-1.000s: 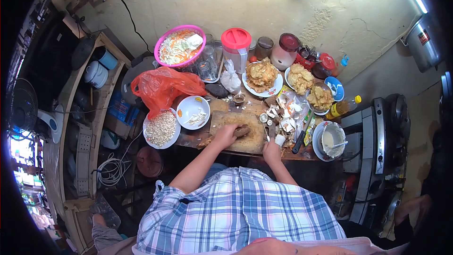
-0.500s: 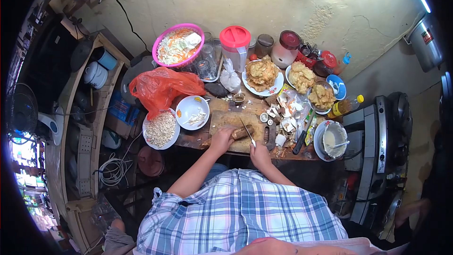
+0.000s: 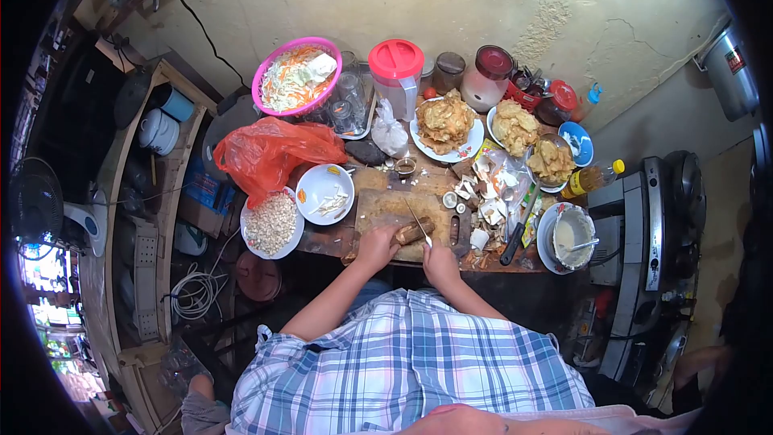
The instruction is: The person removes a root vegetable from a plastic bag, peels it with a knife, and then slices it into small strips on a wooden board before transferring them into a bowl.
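Observation:
On the wooden cutting board (image 3: 382, 205) lies a brown, rough root-like piece (image 3: 412, 232). My left hand (image 3: 378, 246) is closed round its left part. A knife (image 3: 418, 220) with a pale handle is gripped in my right hand (image 3: 440, 264), its blade slanting up and left across the root. A white bowl (image 3: 325, 193) with thin white strips stands just left of the board. Peelings and white scraps (image 3: 493, 211) lie to the right, beside a black-handled knife (image 3: 510, 246).
Farther left are a plate of chopped pale bits (image 3: 271, 223) and a red plastic bag (image 3: 278, 153). Behind stand a pink basket (image 3: 258, 84) of shredded vegetables, a red-lidded pitcher (image 3: 395, 60) and plates of fried food (image 3: 445, 122). A batter bowl (image 3: 573, 235) stands right.
The view has shifted slightly. The knife blade has moved a little on the root. Both hands keep their grips.

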`<act>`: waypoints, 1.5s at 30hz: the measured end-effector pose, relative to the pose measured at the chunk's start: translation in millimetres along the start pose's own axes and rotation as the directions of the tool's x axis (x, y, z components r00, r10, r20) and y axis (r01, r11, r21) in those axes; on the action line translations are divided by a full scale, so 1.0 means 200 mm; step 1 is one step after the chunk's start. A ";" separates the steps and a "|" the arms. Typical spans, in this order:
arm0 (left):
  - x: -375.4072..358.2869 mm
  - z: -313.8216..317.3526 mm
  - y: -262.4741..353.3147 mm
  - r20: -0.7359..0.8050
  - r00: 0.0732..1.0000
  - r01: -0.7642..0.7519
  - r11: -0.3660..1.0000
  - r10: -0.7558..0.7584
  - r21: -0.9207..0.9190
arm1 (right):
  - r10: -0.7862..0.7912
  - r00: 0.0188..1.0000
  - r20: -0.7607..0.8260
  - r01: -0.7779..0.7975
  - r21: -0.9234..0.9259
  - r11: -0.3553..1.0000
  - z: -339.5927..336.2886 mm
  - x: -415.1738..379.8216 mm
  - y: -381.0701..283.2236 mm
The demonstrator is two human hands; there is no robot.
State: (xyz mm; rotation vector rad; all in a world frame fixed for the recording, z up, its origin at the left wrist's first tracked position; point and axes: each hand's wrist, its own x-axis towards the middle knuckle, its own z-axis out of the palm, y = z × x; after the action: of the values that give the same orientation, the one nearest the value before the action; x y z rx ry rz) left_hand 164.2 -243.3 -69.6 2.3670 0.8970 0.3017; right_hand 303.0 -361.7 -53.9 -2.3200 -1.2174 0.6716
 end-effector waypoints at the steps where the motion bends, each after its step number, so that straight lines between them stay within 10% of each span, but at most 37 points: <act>1: 0.00 0.00 0.00 -0.001 1.000 -0.005 1.000 0.005 0.003 | 0.000 1.000 -0.006 0.000 0.002 1.000 0.00 0.00 0.00; 15: 0.21 -0.16 0.02 0.150 0.979 0.150 0.986 -0.138 -0.072 | 0.062 0.997 0.045 -0.062 0.010 0.998 -0.01 -0.01 -0.03; 19: 0.52 -0.03 0.08 -0.261 0.963 -0.135 0.965 0.074 -0.224 | 0.086 0.995 0.050 -0.085 -0.010 0.996 0.02 -0.02 -0.01; 45: 0.73 0.22 0.03 0.122 0.975 -0.138 0.937 0.185 -0.322 | 0.119 0.990 0.081 -0.123 0.052 0.991 0.04 0.02 -0.03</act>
State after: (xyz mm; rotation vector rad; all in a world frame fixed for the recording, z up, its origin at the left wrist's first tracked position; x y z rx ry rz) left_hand 294.4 -169.8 -99.9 2.1369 0.5388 0.3005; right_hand 295.9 -353.4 -57.1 -2.3548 -1.0825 0.8339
